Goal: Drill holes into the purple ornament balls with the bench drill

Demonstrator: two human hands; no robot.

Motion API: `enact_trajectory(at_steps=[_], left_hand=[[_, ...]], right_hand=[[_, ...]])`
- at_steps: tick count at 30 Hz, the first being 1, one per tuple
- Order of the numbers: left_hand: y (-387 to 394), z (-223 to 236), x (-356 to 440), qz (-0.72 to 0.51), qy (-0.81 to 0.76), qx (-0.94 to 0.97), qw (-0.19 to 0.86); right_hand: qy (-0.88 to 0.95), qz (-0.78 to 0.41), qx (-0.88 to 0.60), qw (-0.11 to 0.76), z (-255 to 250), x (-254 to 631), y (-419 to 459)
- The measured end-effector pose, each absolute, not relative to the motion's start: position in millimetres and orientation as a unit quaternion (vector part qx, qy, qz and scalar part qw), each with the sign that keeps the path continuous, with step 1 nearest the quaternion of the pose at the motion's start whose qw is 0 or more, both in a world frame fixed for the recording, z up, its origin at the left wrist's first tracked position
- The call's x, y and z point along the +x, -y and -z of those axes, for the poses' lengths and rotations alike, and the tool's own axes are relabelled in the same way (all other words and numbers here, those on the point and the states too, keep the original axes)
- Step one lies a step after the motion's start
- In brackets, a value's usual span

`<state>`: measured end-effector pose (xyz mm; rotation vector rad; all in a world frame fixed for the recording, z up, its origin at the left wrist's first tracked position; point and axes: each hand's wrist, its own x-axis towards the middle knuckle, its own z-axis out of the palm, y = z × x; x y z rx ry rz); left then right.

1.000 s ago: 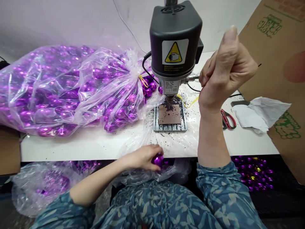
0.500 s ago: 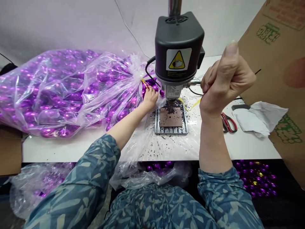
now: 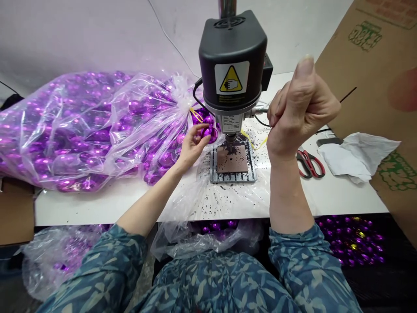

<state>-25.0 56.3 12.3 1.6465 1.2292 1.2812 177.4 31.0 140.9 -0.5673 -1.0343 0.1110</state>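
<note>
A small bench drill press with a black motor housing stands before me, its chuck above a brown square plate with a hole. My right hand is closed in a fist, thumb up, around the press's lever; the grip itself is hidden by my fingers. Left of the chuck, my left hand has thumb and fingers curled around a shiny purple bead. Behind that hand lie more purple beads, beside a big clear bag full of them, gathered at the neck with a yellow tie.
Black shavings lie around the metal base and on clear plastic sheeting. Red-handled scissors and white paper are at right, near a large cardboard box. Below the table edge are more purple beads.
My left hand has drawn back from the yellow tie toward me and left, turning over, with a purple bead now at its fingers. My right fist keeps its place at the lever. The view has shifted slightly.
</note>
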Motion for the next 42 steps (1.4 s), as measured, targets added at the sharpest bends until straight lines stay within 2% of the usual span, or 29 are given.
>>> enact_trajectory(at_steps=[2,4,8,14,20,28,36,42], left_hand=[[-39,-8,-20,-0.494,-0.448,0.559,0.492],[-29,-1,-15,-0.487,-0.429,0.486,0.586],[-25,14,-8,-0.475,-0.411,0.438,0.643],[-27,29,-13,-0.473,-0.433,0.521,0.564],[-32,36,-12,-0.422,-0.410,0.641,0.493],[-42,41,2,-0.404,-0.445,0.697,0.390],[-46,38,17,-0.382,-0.464,0.742,0.296],[-42,46,32,-0.417,-0.467,0.720,0.299]], right_hand=[[0.493,-0.045,-0.280,0.823,-140,178,-30],[0.502,-0.040,-0.289,0.814,-139,179,-29],[0.499,-0.052,-0.272,0.821,-138,181,-29],[0.502,-0.085,-0.293,0.809,-136,182,-31],[0.497,-0.071,-0.242,0.830,-136,181,-30],[0.499,-0.077,-0.304,0.808,-134,181,-26],[0.511,-0.059,-0.286,0.808,-130,183,-29],[0.512,-0.074,-0.269,0.812,-130,183,-28]])
